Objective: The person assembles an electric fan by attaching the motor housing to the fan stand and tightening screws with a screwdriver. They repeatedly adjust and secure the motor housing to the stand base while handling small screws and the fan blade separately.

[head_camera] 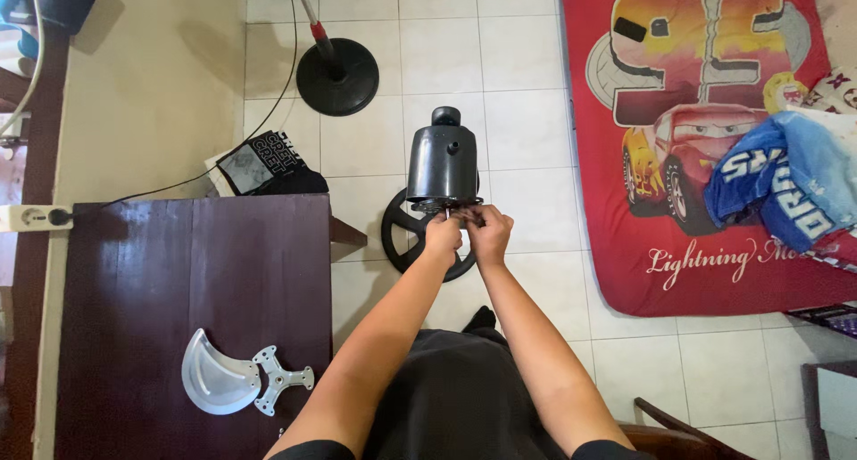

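Observation:
A black fan motor housing stands on its round base on the tiled floor in front of me. My left hand and my right hand meet at the housing's lower front edge, fingers pinched on a small part there that is too small to make out. On the dark wooden table at the left lie a translucent grey fan blade and a light grey blade hub.
A second fan's black round base and pole stand further back. A dark bag leans beside the table. A red mattress with blue clothing fills the right. A wall socket is at the left.

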